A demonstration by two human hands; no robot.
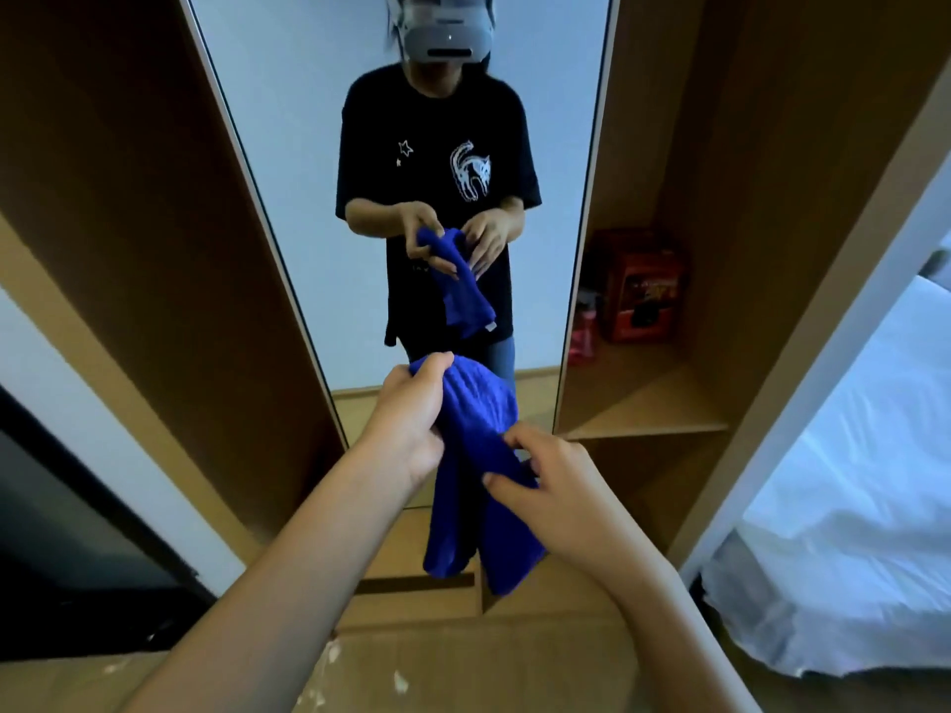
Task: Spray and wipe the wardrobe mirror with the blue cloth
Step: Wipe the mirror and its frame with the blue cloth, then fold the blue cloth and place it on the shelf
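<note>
While bunched in both hands, blue cloth [476, 455] drooping below left hand [411, 411] and right hand [553, 481].

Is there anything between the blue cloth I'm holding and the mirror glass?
Nothing visible. The blue cloth hangs from the left hand and right hand straight in front of the wardrobe mirror, with open space between them.

Bare forearms; black cat-print T-shirt [437, 162]

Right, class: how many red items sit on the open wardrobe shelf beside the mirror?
2: a red box at the back of the shelf, and a smaller pinkish-red bottle just left of it, by the mirror edge. Others may be hidden.
</note>
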